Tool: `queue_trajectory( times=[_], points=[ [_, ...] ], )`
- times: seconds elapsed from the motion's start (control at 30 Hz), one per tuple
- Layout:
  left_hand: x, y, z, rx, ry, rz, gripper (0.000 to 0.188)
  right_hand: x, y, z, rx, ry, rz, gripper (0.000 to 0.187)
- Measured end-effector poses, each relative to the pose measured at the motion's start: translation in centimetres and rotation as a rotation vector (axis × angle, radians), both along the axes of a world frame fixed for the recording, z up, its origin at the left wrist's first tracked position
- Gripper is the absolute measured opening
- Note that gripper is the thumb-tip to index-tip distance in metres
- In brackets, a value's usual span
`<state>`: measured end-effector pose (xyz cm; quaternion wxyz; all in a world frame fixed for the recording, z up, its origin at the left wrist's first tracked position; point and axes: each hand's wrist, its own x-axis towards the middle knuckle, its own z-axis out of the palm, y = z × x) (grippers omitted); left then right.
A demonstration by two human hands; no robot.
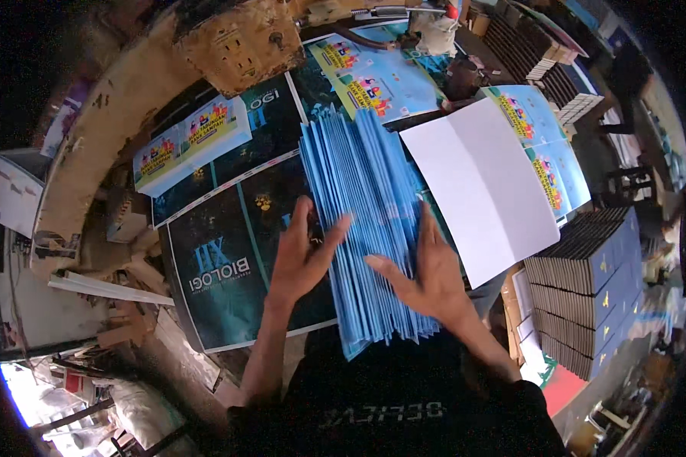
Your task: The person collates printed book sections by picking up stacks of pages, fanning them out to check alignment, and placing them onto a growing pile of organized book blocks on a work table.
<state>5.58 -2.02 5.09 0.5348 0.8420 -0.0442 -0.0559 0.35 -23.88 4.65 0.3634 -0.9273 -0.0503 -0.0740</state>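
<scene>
A thick row of blue folded booklets stands in front of me, packed side by side with their thin edges up. My left hand presses the row's left side, its thumb over the upper edges and its fingers along the flank. From the right, my right hand clasps the other side, thumb laid across the edges and fingers pointing away from me. The row is held between both hands. Its near end lies close to my dark shirt, with the booklet corners uneven there.
Dark printed sheets cover the table. Folded blue-and-yellow covers lie at the left, more printed covers at the back. White-backed sheets lie right of the row. Bound book stacks stand at the right; a worn metal machine part overhangs the back.
</scene>
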Motion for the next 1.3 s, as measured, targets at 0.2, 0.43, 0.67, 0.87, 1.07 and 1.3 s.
queue_trajectory(
  times=[0.2,0.43,0.67,0.87,1.07,1.3],
  points=[
    [2.9,-3.0,-2.2,-0.011,-0.066,-0.209,0.072,1.7,-0.5,2.9,-0.128,0.304,0.069,0.135],
    [4.2,-2.2,-1.6,-0.032,0.043,-0.316,0.069,2.7,-0.4,1.5,0.004,0.388,0.097,0.125],
    [-0.9,1.2,7.1,0.698,-0.567,-0.353,0.091,3.3,0.2,2.5,-0.045,0.039,0.347,0.076],
    [-2.4,5.2,8.3,1.044,-0.502,-0.514,0.091,5.4,3.1,6.1,-0.409,-0.122,0.858,0.096],
    [-4.6,4.8,4.7,0.897,-0.440,-0.272,0.109,5.3,3.6,6.0,-0.499,-0.187,0.829,0.112],
    [-3.4,5.5,3.3,0.788,-0.346,-0.287,0.107,5.9,3.1,4.4,-0.485,-0.146,0.691,0.098]
  ],
)
